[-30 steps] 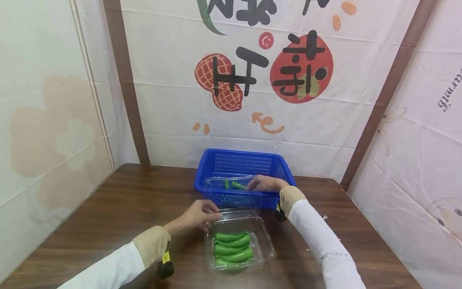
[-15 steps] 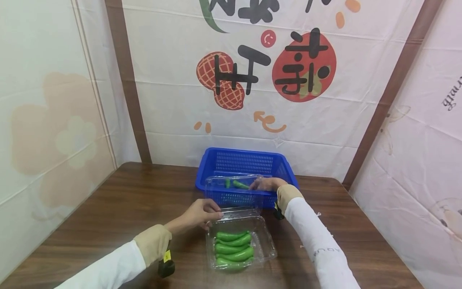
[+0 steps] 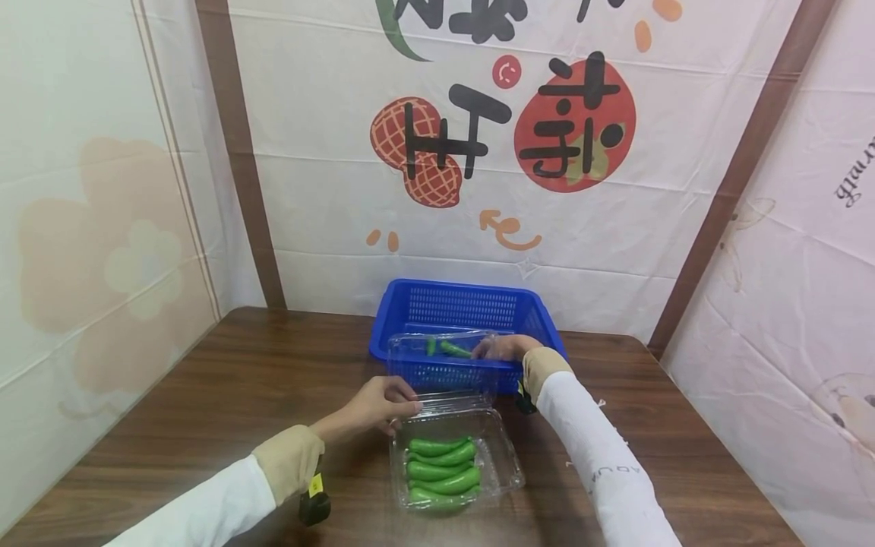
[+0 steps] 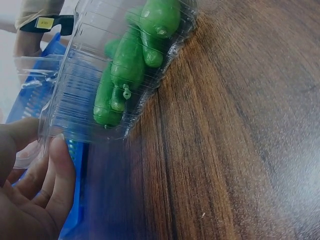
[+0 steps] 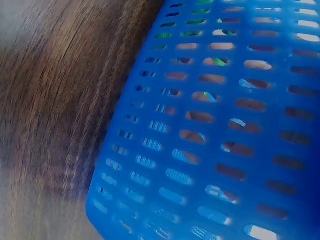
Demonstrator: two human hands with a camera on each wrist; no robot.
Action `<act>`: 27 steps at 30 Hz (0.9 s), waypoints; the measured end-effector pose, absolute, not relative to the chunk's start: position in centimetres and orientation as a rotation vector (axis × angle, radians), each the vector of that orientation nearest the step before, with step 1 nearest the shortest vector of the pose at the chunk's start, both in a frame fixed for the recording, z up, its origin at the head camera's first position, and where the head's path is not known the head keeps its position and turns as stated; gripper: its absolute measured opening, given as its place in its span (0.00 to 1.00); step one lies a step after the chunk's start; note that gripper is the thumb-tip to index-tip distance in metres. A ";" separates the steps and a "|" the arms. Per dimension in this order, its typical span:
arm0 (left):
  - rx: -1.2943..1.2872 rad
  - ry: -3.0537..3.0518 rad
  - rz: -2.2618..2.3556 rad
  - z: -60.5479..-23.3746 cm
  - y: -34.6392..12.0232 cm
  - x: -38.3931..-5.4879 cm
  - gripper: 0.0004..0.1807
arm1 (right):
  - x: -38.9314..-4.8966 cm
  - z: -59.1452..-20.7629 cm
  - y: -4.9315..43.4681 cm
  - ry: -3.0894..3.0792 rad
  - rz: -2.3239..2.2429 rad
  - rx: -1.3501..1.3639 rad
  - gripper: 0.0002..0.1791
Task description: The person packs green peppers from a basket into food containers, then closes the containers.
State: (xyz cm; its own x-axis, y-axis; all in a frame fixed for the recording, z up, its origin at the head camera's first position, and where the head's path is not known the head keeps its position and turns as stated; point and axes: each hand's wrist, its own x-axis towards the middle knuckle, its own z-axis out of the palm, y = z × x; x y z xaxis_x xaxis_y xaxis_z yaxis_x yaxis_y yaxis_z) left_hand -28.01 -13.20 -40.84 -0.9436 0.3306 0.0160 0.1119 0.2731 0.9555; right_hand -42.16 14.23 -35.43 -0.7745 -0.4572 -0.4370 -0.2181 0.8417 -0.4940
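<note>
In the head view, a clear plastic clamshell box (image 3: 502,448) stands with its lid (image 3: 410,349) raised, leaning over the blue basket. Several long green peppers (image 3: 444,469) lie side by side in its tray. My left hand (image 3: 379,404) pinches the box's hinge-side edge between thumb and fingers; the left wrist view shows the thumb (image 4: 61,155) against the plastic. My right hand (image 3: 502,348) reaches down into the blue basket (image 3: 472,295), fingertips right at a green pepper (image 3: 454,349). Lid and basket wall partly hide those fingers, so I cannot tell whether they grip it.
The basket stands at the back of the brown wooden table (image 3: 273,380), close to the printed cloth backdrop (image 3: 328,228). Another green piece (image 3: 431,346) shows in the basket through the lid. In the right wrist view the slotted basket wall (image 5: 200,145) covers most of the frame.
My right forearm has shifted slightly to the left, its hand staying inside the basket. The left hand keeps its hold on the box.
</note>
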 end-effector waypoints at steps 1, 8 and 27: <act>0.412 2.353 1.739 -40.8 -13.2 -28.0 0.13 | -42.1 -35.4 14.2 2.455 -0.589 -0.493 0.22; 0.412 2.354 1.736 -40.8 -13.2 -27.9 0.14 | -42.1 -35.4 13.9 2.462 -0.630 -0.551 0.15; 0.426 2.377 1.732 -41.0 -13.2 -28.0 0.13 | -41.9 -34.7 16.7 2.588 -0.664 -0.821 0.12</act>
State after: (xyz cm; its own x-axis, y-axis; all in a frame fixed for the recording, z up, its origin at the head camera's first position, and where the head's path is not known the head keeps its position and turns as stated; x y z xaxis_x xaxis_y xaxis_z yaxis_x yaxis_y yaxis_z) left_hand -28.03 -13.19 -41.04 -0.9447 0.3264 0.0304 0.1290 0.2849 0.9498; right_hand -41.91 16.73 -34.72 -0.7733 -0.6082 -0.1790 -0.4468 0.7232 -0.5267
